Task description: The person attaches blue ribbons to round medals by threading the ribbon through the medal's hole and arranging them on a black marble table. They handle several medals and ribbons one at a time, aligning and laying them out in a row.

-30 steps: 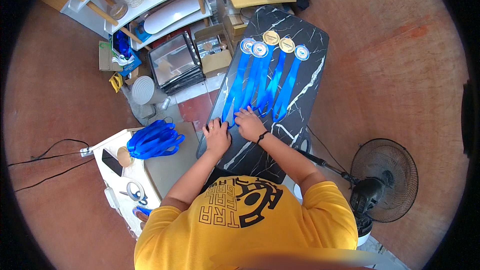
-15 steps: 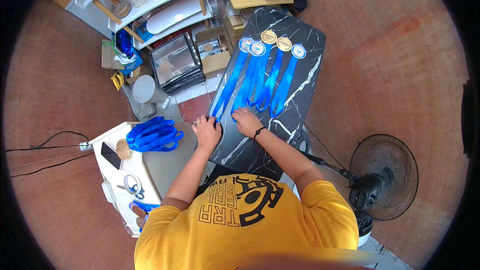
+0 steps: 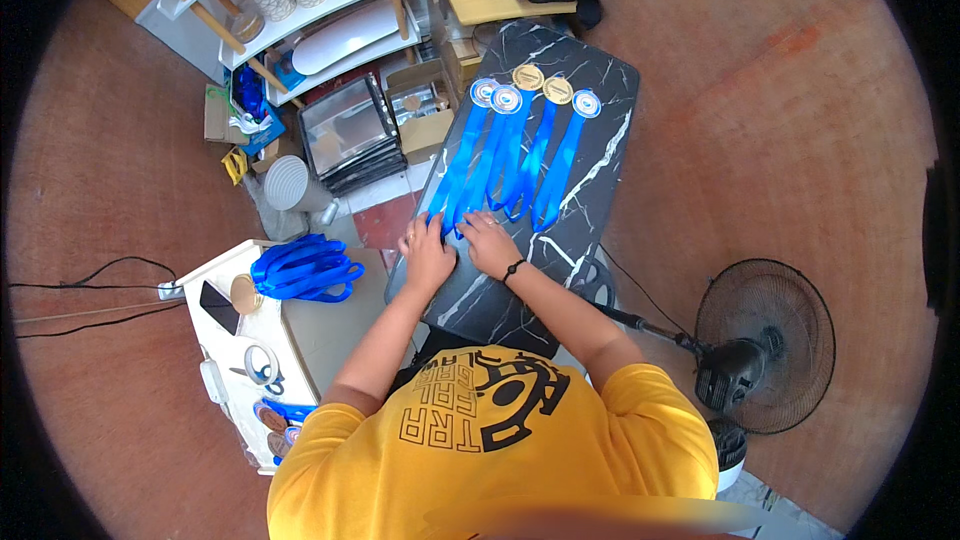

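Several medals on blue ribbons lie on the black marble-patterned table, their discs at the far end and the ribbons running toward me. My left hand [image 3: 429, 258] has its fingers closed at the near end of the leftmost ribbon [image 3: 458, 180]. Beside it, my right hand [image 3: 490, 243] grips the near end of the neighbouring ribbon [image 3: 484, 175]; the fingertips are partly hidden. The discs include a white-and-blue medal [image 3: 506, 99] and a gold medal [image 3: 528, 77]. The rightmost ribbon [image 3: 560, 168] lies apart from my hands.
On the left, a white side table [image 3: 222, 345] holds a bundle of blue ribbons [image 3: 305, 268], a phone [image 3: 220, 307], a tape roll [image 3: 261, 364], scissors and more medals. A black fan [image 3: 765, 345] stands at right. Stacked black frames [image 3: 350, 135] and shelves [image 3: 330, 0] are beyond.
My left hand has shifted right and slightly forward, bringing the leftmost ribbon's near end closer to the neighbouring one. My right hand stays nearly in place. The view has shifted slightly.
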`<state>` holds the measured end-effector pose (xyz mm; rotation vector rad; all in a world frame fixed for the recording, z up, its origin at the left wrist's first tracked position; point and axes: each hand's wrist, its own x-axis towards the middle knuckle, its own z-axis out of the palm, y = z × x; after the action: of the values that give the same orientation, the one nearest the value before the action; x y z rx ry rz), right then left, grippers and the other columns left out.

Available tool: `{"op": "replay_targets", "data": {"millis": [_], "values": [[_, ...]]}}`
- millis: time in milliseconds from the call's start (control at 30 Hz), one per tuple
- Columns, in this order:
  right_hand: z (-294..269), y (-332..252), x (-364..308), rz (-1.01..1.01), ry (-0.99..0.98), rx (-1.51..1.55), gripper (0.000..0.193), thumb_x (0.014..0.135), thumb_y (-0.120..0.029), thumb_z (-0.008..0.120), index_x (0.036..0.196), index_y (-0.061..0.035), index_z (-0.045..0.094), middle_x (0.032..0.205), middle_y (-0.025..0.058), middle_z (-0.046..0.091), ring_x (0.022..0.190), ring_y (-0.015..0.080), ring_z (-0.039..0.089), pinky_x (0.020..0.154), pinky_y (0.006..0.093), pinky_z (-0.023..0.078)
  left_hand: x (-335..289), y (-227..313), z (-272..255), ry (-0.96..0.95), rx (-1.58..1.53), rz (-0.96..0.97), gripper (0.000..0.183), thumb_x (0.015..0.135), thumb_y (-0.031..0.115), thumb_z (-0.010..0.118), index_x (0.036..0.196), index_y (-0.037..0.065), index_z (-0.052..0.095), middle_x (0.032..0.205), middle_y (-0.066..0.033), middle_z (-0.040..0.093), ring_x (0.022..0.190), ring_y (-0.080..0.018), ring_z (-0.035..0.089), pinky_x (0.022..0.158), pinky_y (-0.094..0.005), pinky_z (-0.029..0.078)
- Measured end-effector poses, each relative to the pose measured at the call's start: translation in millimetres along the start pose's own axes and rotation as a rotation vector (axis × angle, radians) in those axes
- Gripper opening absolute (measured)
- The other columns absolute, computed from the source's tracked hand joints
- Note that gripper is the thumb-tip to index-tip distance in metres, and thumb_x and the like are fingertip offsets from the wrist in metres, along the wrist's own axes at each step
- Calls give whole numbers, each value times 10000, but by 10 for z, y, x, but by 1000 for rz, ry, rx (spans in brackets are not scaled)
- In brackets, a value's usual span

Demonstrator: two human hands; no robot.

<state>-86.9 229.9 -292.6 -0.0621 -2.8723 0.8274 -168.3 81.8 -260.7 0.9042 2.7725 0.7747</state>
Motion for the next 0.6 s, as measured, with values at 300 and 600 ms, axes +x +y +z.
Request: {"op": "replay_targets", "data": {"millis": [300, 600], "values": [[-61, -316, -958, 143, -84, 85, 450, 754, -10, 585, 1203, -27, 580, 1297, 196, 538, 1240, 386, 479, 1078, 493, 374, 1210, 448, 540, -295, 153, 412, 556, 979, 383, 470, 1459, 109, 409, 1592, -86, 259, 1476, -345, 194, 1133, -626, 186], [-87, -346, -1762, 333, -191, 30, 430, 903, -172, 572, 1323, -91, 526, 1458, 141, 424, 1372, 351, 374, 1135, 551, 276, 1415, 519, 909, -321, 266, 229, 808, 967, 604, 377, 1545, 59, 225, 1631, -127, 127, 1508, -342, 41, 1176, -602, 28]]}}
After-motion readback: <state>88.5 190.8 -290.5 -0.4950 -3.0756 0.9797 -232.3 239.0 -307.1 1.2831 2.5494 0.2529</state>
